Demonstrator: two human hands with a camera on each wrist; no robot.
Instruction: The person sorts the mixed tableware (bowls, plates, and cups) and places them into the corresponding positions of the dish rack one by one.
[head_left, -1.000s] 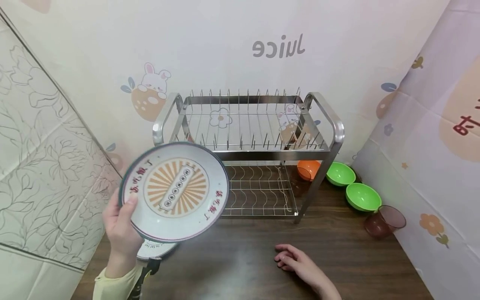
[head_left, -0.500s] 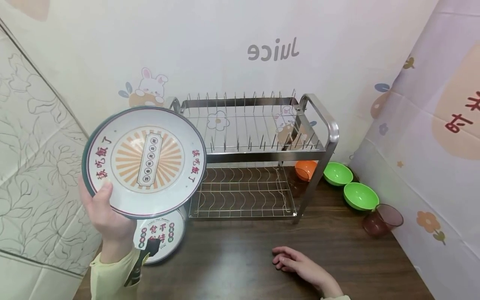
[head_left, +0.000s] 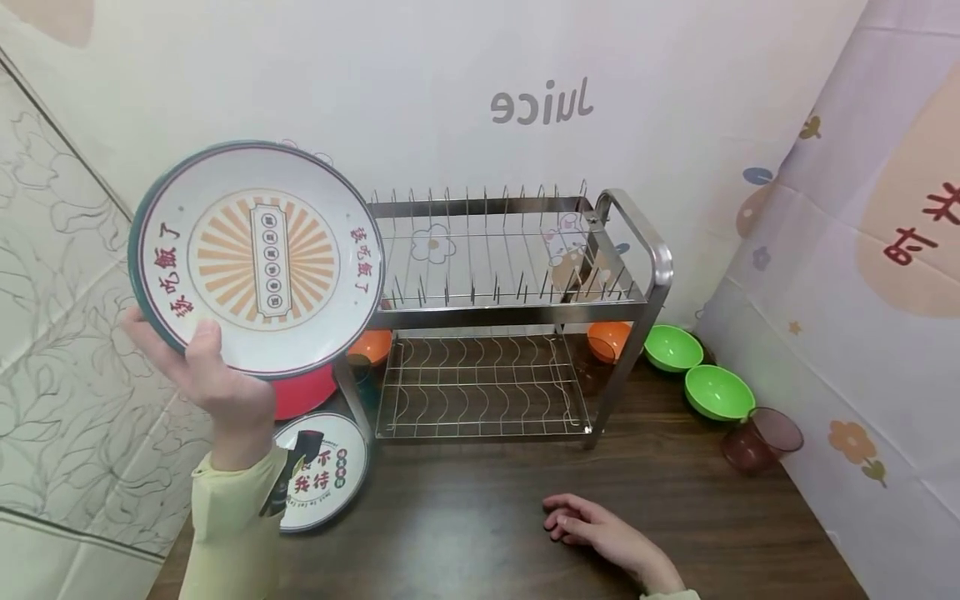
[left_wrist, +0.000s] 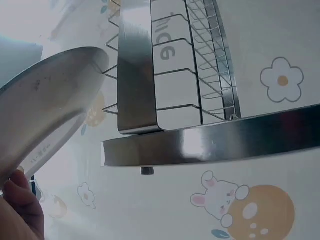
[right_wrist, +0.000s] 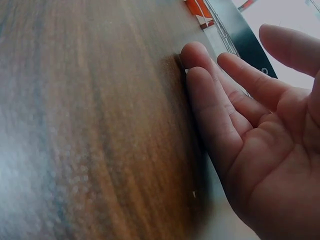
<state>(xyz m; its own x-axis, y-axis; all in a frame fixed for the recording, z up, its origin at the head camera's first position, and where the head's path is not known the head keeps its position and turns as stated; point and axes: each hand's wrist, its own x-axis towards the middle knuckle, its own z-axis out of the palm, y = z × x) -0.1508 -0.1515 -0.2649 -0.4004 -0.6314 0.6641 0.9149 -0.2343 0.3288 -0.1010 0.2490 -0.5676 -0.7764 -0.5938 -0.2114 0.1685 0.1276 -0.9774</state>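
Above the dark tabletop [head_left: 465, 542], a sunburst plate [head_left: 258, 258] is gripped by the left hand [head_left: 213, 375] — the right hand [head_left: 596, 532] is held relaxed.

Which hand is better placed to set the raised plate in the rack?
Probably the left hand: it grips the raised plate near the rack, while the right hand rests on the table, holding nothing.

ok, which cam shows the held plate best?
Head: the held plate faces it, clear, only a little covered by the left hand. Left wrist: dim, slanted, cut off by the frame edge. Right wrist: not visible.
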